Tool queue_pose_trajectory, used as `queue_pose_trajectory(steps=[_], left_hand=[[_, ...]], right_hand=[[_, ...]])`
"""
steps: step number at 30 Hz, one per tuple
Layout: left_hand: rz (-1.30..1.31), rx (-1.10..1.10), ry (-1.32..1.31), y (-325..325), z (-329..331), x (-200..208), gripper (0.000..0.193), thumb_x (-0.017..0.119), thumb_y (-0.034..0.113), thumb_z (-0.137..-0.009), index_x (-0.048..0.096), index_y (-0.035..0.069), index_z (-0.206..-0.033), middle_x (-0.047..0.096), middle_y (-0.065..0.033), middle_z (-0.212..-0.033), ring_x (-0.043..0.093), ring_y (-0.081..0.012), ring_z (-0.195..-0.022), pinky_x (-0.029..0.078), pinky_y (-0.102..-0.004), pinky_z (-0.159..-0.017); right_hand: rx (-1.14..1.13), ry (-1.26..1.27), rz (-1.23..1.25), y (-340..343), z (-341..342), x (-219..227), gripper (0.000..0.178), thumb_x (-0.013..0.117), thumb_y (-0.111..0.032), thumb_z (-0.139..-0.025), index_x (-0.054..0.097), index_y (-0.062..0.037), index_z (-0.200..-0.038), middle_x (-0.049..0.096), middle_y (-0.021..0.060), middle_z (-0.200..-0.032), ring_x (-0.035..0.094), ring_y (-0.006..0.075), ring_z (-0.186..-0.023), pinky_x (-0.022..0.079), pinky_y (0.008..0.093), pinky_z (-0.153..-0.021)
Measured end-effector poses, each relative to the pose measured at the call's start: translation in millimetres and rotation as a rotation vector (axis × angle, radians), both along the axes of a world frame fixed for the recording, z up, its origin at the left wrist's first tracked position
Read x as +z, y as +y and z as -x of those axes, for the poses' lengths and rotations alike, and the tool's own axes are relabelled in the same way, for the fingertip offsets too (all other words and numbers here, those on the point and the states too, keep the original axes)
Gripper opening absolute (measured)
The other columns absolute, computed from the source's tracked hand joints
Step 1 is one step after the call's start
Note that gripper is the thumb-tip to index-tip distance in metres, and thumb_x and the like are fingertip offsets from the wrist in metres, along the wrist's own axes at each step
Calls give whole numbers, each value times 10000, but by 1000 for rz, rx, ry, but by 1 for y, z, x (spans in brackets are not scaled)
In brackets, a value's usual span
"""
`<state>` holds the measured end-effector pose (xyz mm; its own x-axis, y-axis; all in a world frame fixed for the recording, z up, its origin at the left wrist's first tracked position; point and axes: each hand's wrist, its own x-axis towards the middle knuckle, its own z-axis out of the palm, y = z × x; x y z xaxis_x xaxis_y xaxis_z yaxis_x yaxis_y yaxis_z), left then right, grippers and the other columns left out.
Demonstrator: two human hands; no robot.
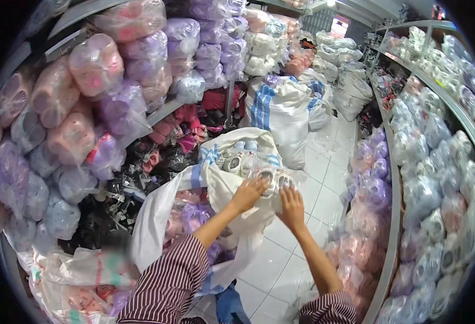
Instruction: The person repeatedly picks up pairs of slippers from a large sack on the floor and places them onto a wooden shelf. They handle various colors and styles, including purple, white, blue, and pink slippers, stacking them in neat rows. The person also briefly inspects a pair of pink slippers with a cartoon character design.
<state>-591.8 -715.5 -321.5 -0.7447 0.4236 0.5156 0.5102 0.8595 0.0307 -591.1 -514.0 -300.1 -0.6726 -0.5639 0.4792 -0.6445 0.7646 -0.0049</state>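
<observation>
Both hands are on one clear pack (272,184) of pale shoes, just beside the far white sack (219,178); the left hand (251,194) is clamped over its left side, the right hand (291,206) lays outstretched fingers along its near right edge, though I can't tell how firmly; nearer and left, purple packs (197,217) sit in an open sack; pale tiled floor (270,264) shows to the right!
</observation>
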Motion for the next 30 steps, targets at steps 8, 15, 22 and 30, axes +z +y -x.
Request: queue_pose_trajectory(steps=[8,15,22,30], left_hand=[[65,133,-306,-9,82,-94,716,643,44,-612,361,89,-1269,349,-92,-1353,332,-247,-1256,344,-390,-960],[-79,230,-264,-45,150,-114,652,602,0,-638,403,86,-1253,338,-86,-1374,352,-267,-1243,365,-408,-922],[429,530,-331,-67,170,-178,561,519,146,-764,374,72,-1301,344,-71,-1382,303,-236,-1281,197,-504,-1036],[293,481,-436,-21,88,-209,589,520,187,-756,367,45,-1307,337,-88,-1384,279,-227,-1299,101,-519,-1060]], right_hand=[[-1,-234,-34,-8,107,-97,659,690,-77,-558,464,-90,-1177,434,108,-1264,383,277,-1204,359,475,-906],[17,-64,-28,-54,192,-129,451,521,-84,-746,456,-94,-1193,402,78,-1309,306,257,-1270,320,476,-955],[-87,-160,-126,-80,214,-197,547,471,-103,-801,339,-126,-1331,303,83,-1399,257,252,-1303,291,485,-992],[-44,-260,-144,-52,117,-241,545,509,-148,-746,402,-27,-1267,368,171,-1344,290,300,-1283,243,489,-1018]])
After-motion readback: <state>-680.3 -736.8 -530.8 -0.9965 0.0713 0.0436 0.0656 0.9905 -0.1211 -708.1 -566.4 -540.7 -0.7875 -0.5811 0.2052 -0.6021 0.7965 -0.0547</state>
